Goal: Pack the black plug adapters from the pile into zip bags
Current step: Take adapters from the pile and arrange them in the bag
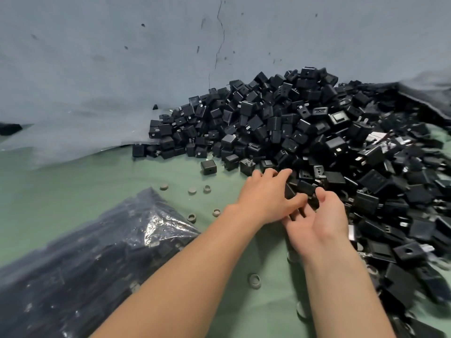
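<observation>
Forearms reaching over green matting (146,172), pinching a small black boxy plastic plug adapter (290,190) in the left hand (266,198), cupping the loose-fingered right hand (324,218) just beside it, adapter pile (317,123) heaping at one o'clock, filled clear plastic zip bag (97,252) lying at eight o'clock, nearer the left.

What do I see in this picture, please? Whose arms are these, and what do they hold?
There is no machine here: a person wears one camera on the head, looking down at two bare hands. The left hand pinches a black plug adapter at the edge of a large pile of adapters. The right hand, palm up, is cupped beside it; whether it holds anything is unclear. At the left lies a filled clear bag on the green surface, with small grey rings scattered about.
</observation>
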Tool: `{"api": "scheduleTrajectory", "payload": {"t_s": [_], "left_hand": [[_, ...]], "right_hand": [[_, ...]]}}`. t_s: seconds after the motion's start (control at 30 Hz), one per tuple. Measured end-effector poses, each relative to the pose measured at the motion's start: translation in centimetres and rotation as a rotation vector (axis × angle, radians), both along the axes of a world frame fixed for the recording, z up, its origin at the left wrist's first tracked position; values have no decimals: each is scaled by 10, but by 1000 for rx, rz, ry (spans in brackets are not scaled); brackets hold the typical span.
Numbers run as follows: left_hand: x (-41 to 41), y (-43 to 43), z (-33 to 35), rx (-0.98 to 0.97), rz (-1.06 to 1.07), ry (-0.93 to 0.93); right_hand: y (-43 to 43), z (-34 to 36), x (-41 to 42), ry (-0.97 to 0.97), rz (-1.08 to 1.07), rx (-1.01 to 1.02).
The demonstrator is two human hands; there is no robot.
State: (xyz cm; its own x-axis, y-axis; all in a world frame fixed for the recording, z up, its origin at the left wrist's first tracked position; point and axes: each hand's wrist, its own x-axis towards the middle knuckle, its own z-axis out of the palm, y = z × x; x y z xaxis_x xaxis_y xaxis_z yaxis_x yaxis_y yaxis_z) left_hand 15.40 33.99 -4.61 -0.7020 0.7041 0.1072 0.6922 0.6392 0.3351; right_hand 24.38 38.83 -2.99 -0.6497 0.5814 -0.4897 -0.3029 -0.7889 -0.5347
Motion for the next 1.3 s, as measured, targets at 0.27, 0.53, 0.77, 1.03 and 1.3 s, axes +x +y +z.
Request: {"api": "scheduleTrajectory", "payload": {"t_s": [0.27, 0.53, 0.77, 1.03, 1.3], "left_hand": [[-9, 14, 19, -266, -92, 153], [-5, -10, 6, 135, -68, 144], [20, -44, 42, 876, 43, -838], [35, -89, 52, 1218, 311, -1392], [48, -72, 54, 1039, 249, -762]], "right_hand": [[2, -3, 2, 75, -22, -14], [1, -3, 0, 105, 78, -7], [-13, -2, -7, 117, 140, -71], [-60, 7, -10, 284, 359, -68], [-62, 6, -11, 301, 254, -244]]}}
